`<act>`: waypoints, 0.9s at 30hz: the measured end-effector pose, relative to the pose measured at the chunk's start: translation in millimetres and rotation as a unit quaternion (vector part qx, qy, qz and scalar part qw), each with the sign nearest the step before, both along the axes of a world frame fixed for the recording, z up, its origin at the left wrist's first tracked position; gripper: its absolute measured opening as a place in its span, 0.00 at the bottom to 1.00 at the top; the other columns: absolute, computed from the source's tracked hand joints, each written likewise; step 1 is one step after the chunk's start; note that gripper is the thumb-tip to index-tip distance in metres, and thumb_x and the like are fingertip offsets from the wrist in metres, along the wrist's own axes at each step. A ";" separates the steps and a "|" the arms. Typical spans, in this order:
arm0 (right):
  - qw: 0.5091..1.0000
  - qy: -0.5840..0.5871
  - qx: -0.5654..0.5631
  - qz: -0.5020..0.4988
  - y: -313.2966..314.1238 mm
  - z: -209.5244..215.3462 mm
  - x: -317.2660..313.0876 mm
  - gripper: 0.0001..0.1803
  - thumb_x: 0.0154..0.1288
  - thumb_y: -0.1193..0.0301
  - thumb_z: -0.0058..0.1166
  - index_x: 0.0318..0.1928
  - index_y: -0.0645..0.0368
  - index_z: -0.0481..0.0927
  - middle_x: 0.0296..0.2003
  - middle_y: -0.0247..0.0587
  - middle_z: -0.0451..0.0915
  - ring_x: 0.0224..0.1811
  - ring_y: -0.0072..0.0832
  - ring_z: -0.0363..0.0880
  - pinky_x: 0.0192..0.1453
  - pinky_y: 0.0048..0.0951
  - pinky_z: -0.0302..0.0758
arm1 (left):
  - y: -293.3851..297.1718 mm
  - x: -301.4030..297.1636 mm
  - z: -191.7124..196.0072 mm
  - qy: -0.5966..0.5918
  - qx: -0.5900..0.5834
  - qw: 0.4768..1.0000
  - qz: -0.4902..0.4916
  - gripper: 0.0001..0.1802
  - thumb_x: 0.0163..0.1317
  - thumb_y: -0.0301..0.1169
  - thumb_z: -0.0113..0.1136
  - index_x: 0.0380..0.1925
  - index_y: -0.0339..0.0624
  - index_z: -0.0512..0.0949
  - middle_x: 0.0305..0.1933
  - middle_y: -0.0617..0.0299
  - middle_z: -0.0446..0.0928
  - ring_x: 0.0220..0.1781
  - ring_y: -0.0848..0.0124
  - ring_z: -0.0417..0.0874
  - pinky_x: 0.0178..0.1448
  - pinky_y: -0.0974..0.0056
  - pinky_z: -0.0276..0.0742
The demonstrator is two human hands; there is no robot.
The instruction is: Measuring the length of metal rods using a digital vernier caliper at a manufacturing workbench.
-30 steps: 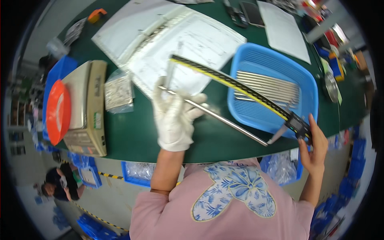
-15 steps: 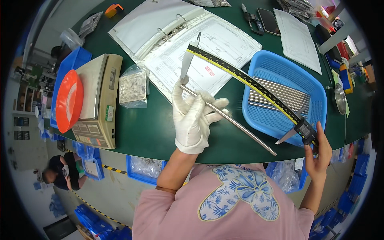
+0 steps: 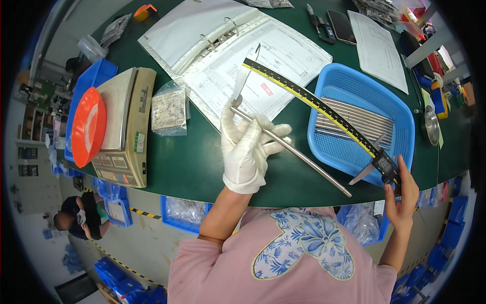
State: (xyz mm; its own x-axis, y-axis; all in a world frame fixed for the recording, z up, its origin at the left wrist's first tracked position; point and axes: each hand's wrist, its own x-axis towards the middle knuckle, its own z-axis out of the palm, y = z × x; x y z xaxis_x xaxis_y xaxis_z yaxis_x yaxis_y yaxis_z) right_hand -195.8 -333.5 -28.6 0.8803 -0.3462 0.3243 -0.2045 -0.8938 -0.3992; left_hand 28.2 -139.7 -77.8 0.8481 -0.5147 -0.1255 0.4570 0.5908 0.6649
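In a white glove, my left hand point(image 3: 246, 152) is closed around a slim metal rod point(image 3: 309, 163) that slants down to the right. Its fingertips also touch the fixed jaw of a long digital caliper point(image 3: 314, 99). My bare right hand point(image 3: 403, 199) grips the caliper's sliding display head at the lower right. The caliper's scale runs diagonally across a blue plastic basket point(image 3: 411, 121), its far end over an open ring binder point(image 3: 298, 45). Several similar metal rods point(image 3: 362, 121) lie side by side in the basket.
At left stands a weighing scale point(image 3: 131, 106) with an orange dish point(image 3: 88, 126) on it. A bag of small parts point(image 3: 169, 110) lies beside it. A phone point(image 3: 341, 26) and a paper sheet point(image 3: 377, 50) rest at the back right. Another person point(image 3: 83, 215) is at the far left.
The caliper's far end has shifted slightly right and down over the binder. Both hands keep their holds, with my right hand barely moved.
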 end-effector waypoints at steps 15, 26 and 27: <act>0.998 -0.002 -0.062 -0.005 -2.4 5.8 11.4 0.33 0.41 0.75 0.60 0.52 0.70 0.66 0.25 0.46 0.75 0.24 0.34 0.75 0.28 0.26 0.71 | 5.6 13.3 -11.8 -0.030 -0.082 0.996 -0.029 0.25 0.60 0.23 0.42 0.57 0.51 0.52 0.37 0.54 0.70 0.38 0.56 0.78 0.36 0.53 0.81; 0.993 -0.030 -0.111 -0.010 -4.0 0.8 8.9 0.24 0.43 0.66 0.61 0.42 0.63 0.73 0.16 0.35 0.69 0.16 0.27 0.69 0.18 0.24 0.64 | 4.6 11.3 -8.3 -0.034 -0.066 0.997 -0.014 0.26 0.59 0.22 0.45 0.57 0.51 0.54 0.39 0.54 0.71 0.37 0.57 0.77 0.36 0.53 0.81; 0.993 -0.030 -0.111 -0.012 -3.9 2.0 9.7 0.24 0.43 0.66 0.61 0.42 0.63 0.73 0.16 0.35 0.69 0.16 0.27 0.69 0.18 0.24 0.64 | 4.4 11.9 -8.7 -0.035 -0.066 0.997 -0.016 0.26 0.59 0.22 0.45 0.57 0.51 0.54 0.39 0.54 0.71 0.37 0.57 0.77 0.36 0.53 0.81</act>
State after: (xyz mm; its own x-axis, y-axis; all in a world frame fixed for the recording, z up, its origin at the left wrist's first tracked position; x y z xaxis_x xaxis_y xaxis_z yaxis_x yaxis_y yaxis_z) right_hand -186.1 -337.4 -26.7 0.8492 -0.2814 0.4469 -0.2088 -0.9562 -0.2054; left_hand 40.1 -135.3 -86.5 0.8358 -0.5490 0.0031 0.4318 0.6610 0.6136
